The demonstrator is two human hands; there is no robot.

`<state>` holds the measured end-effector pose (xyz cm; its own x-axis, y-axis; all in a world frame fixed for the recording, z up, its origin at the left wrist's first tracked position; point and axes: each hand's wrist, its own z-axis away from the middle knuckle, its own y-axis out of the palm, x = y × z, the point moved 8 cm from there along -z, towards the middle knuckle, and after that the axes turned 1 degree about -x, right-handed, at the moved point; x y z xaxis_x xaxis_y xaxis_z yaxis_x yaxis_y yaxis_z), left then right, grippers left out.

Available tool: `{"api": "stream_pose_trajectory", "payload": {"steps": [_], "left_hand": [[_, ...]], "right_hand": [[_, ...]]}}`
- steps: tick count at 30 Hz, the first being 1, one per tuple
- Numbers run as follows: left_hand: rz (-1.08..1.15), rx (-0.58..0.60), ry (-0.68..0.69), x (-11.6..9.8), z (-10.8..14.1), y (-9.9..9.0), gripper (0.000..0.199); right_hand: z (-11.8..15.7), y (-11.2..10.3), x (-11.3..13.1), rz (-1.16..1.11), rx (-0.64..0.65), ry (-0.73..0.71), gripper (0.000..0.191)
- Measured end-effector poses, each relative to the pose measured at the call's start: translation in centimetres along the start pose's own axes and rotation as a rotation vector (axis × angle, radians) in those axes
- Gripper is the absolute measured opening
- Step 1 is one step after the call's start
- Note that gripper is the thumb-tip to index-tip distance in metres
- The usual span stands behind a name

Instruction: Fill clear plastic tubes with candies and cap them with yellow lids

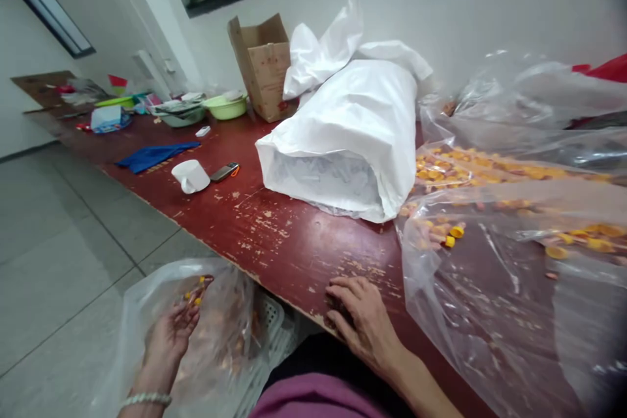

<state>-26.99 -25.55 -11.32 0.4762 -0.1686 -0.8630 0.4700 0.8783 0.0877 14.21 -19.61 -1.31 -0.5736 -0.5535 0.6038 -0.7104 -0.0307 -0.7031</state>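
Note:
My left hand (174, 330), with a beaded bracelet on the wrist, is over a clear plastic bag (142, 290) at the table's near side. Small yellow and brown pieces (198, 292) are at its curled fingertips. Brownish pieces show blurrily inside the bag. At the table's front edge rests my right hand (365, 320), its fingers curved down over something dark that I cannot make out. To the right, small yellow caps and pinkish pieces (441, 170) lie under and among clear plastic sheeting (470, 274) on the red table (304, 228).
A large white sack (362, 111) lies on the table, its mouth facing me, with clear plastic inside. Behind it stands a cardboard box (269, 72). Leftward are a white mug (191, 176), a dark device (225, 172), a blue cloth (154, 155) and green basins (226, 106). A white basket (272, 313) shows below.

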Motion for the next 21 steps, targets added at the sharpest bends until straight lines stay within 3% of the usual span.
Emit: {"api": "stream_pose_trajectory", "payload": {"steps": [2,4,6,9,11,13,15,17,21], "left_hand": [[-0.011,0.064,0.276,-2.6,3.1,3.8,0.056],[-0.072,0.26,0.513,-4.7,6.4,9.7,0.057],[-0.176,0.422,0.658,-5.9,8.8,16.0,0.053],[-0.455,0.56,0.838,-7.1,9.7,25.7,0.049],[-0.807,0.525,1.023,-7.8,9.3,31.8,0.049],[-0.922,0.501,1.063,-8.7,8.0,36.7,0.051],[-1.002,0.46,1.061,-9.5,6.5,40.6,0.052],[-1.074,0.414,1.031,-9.9,4.9,43.1,0.049],[-1.179,0.37,0.999,-9.7,2.4,45.2,0.033]], "right_hand": [[0.0,-0.1,0.0,-0.023,-0.001,0.013,0.028],[0.0,-0.3,0.0,-0.048,-0.007,0.024,0.03],[0.1,-0.5,0.0,-0.073,-0.022,0.028,0.031],[0.3,-0.7,-0.2,-0.105,-0.054,0.029,0.033],[0.4,-0.8,-0.3,-0.117,-0.067,0.032,0.036],[0.4,-0.9,-0.4,-0.125,-0.071,0.038,0.039],[0.3,-1.1,-0.5,-0.135,-0.069,0.041,0.04],[0.2,-1.2,-0.5,-0.145,-0.058,0.039,0.041],[0.0,-1.2,-0.6,-0.145,-0.031,0.036,0.04]]}}
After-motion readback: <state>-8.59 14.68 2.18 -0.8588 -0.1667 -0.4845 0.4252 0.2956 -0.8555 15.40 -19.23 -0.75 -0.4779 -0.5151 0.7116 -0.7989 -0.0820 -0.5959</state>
